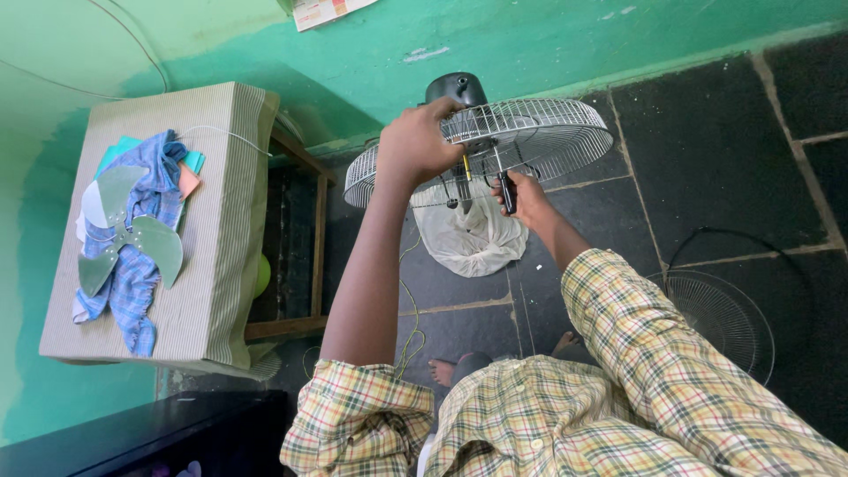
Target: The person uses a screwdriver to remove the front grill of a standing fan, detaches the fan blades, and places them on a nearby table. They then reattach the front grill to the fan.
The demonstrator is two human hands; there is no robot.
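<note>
Two bare hands are working at one wire fan guard [530, 132] that is sitting in front of a black motor housing [457, 88], above the dark tiled floor [724, 159]. One hand, the left hand [415, 146], is curling its fingers over the guard's rim at the near edge, gripping the wire. The right hand [523, 196] is clenching around one black-handled screwdriver [506, 190], whose yellow-tipped shaft is pointing up into the middle of the guard. One second wire guard [720, 318] is lying flat on the floor, well apart to the right. One white cloth bag [468, 238] is lying on the floor beneath the hands. One translucent three-blade fan propeller [124, 234] is resting on one blue checked cloth [132, 291] atop a striped covered table [221, 221] by the green wall [530, 44].
</note>
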